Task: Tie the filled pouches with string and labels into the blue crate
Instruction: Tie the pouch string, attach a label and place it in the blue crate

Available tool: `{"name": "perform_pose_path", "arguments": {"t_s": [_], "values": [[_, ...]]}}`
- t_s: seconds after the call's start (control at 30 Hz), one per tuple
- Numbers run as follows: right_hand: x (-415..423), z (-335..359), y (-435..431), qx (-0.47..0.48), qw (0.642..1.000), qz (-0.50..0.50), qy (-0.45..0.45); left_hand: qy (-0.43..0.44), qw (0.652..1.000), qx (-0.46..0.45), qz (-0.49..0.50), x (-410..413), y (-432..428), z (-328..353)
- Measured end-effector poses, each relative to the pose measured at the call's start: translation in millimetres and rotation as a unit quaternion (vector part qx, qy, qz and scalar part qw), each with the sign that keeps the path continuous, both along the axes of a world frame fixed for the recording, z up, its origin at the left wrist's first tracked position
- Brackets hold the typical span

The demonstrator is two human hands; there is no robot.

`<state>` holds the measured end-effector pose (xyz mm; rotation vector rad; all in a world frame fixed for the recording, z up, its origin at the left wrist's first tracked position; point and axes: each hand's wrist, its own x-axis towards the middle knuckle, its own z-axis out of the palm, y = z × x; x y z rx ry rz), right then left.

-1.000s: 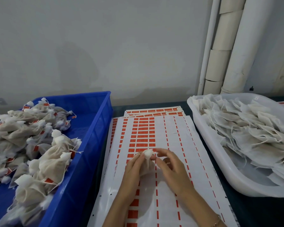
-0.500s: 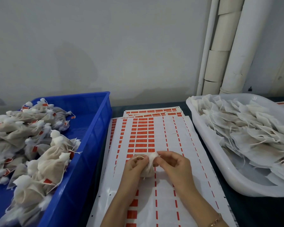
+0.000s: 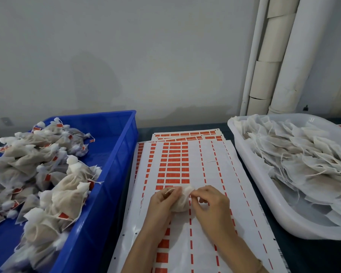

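Left hand (image 3: pixel 161 201) and right hand (image 3: pixel 211 203) pinch one pouch (image 3: pixel 182 202) mid-tie (blue crate (image 3: pixel 116 154) well stocked, white tub (image 3: pixel 264 186) at the worktop's (image 3: pixel 307 257) right edge heaped untied)

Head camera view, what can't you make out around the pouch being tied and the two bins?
The pouch: head view, the left hand and right hand cover most of it; knot state unknown.
The string: too thin to trace.
The label sheet print: too small to read.
The blue crate: cut off by left and bottom edges.
The white tub: cut off by the right edge.
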<state>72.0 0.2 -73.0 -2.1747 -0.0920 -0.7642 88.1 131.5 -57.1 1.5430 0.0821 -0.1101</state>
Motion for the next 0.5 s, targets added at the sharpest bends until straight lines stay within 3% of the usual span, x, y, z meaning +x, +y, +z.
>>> {"name": "perform_pose_path", "arguments": {"t_s": [0.17, 0.5], "values": [[0, 5, -5, 0.028, 0.999, 0.023, -0.014, 0.016, 0.997, -0.06, -0.054, 1, 7, 2], [-6, 12, -4, 0.019, 0.99, 0.099, -0.094, -0.008, 0.998, -0.04, -0.047, 0, 5, 0]]}}
